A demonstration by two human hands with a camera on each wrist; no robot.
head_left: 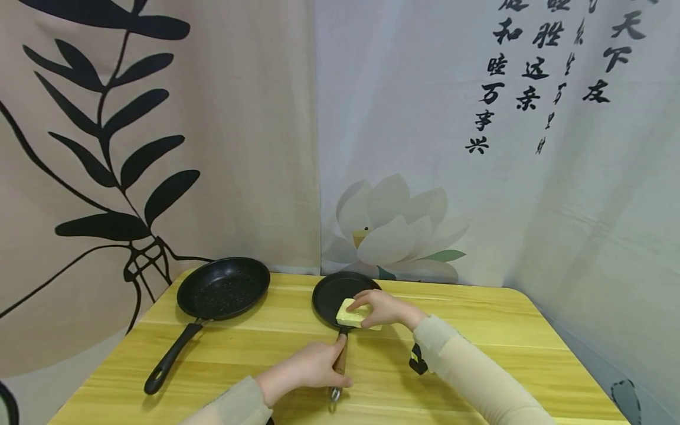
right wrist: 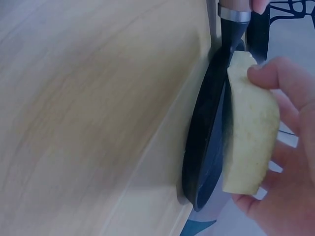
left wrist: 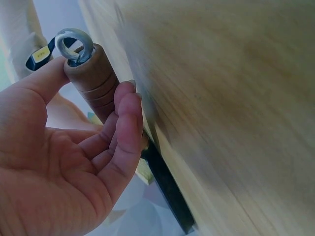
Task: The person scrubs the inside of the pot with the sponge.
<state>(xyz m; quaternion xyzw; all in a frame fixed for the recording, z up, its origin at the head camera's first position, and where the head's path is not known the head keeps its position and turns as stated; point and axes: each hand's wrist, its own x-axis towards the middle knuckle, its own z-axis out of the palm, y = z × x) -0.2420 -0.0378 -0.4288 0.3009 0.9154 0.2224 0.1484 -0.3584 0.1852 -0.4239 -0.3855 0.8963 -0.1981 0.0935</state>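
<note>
A small black frying pan (head_left: 329, 295) with a wooden handle (left wrist: 96, 81) lies near the table's back edge. My left hand (head_left: 310, 369) grips that handle, whose end carries a metal hanging ring (left wrist: 74, 46). Over the near right side of the pan, my right hand (head_left: 385, 310) holds a pale yellow sponge (right wrist: 252, 132) between thumb and fingers. Part of the sponge reaches past the pan's rim. In the right wrist view the sponge stands at the pan's open face; whether its whole underside touches the pan is hidden.
A larger black frying pan (head_left: 225, 289) sits at the back left of the wooden table (head_left: 478, 330), its black handle (head_left: 172, 357) pointing toward the near left. Behind the table hangs a printed curtain (head_left: 255, 147) with leaves, a lotus and dark characters.
</note>
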